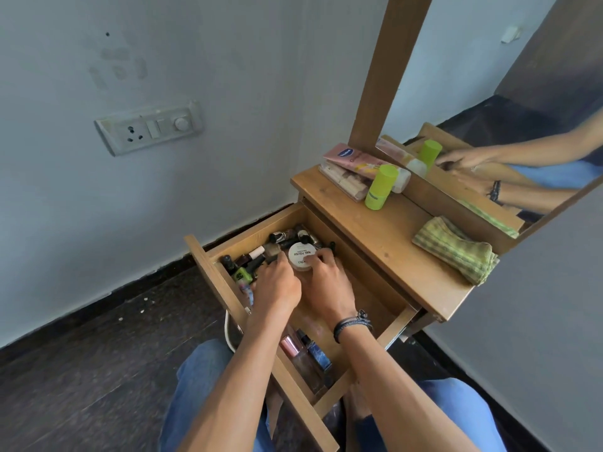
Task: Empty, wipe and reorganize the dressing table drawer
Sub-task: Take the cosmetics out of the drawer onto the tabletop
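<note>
The wooden drawer [208,272] of the dressing table is pulled out, and both my hands are inside it. A round white jar [299,254] labelled nail polish lies among several small nail polish bottles [251,261] at the drawer's far end. My right hand [326,282] grips the jar's right edge with curled fingers. My left hand [277,285] reaches in beside the jar's left edge, its fingertips hidden among the bottles. Two perfume bottles [306,353] lie at the near end.
On the table top [375,230] stand a lime green bottle [380,187], a pink tube [355,159] over a wooden box, and a folded green striped cloth [456,249]. A mirror [489,93] rises behind. A wall socket [148,127] is on the left.
</note>
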Demonstrator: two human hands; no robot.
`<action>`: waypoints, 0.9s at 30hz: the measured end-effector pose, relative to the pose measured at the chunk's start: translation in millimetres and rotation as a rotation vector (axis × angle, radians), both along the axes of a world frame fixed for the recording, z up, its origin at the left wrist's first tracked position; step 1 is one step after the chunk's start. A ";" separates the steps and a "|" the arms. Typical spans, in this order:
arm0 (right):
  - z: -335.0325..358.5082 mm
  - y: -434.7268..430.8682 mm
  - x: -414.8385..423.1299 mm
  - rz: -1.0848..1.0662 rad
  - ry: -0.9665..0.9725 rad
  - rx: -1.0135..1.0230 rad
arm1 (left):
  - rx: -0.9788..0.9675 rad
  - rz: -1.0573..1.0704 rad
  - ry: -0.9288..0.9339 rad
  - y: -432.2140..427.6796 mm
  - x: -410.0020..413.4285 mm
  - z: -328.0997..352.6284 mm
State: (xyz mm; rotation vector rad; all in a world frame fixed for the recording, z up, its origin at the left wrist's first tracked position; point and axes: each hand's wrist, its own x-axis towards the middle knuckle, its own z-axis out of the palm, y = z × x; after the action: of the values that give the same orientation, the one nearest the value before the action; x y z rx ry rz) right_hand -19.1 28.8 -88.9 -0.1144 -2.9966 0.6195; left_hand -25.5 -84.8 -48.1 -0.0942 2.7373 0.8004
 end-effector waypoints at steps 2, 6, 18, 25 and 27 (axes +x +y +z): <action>1.5 -6.1 -2.2 -0.029 0.001 0.016 | 0.013 0.003 0.000 -0.2 1.5 1.8; 6.0 -17.8 -7.3 -0.054 -0.010 0.088 | 0.034 0.018 0.008 -1.2 1.8 2.6; 59.1 7.1 30.0 -0.109 0.172 -0.181 | 0.085 0.080 0.101 -1.3 -0.3 4.2; 105.4 66.5 22.4 -0.259 0.369 -0.174 | 0.075 0.016 0.128 0.2 1.4 5.5; 104.2 83.8 10.7 -0.301 0.357 -0.118 | 0.074 0.012 0.103 1.0 0.8 5.6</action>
State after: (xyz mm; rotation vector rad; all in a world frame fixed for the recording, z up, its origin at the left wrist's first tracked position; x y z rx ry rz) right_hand -8.4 112.6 15.3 -0.4065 -2.5334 0.6957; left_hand -24.7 -83.7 -42.4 -0.0557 2.8009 0.9338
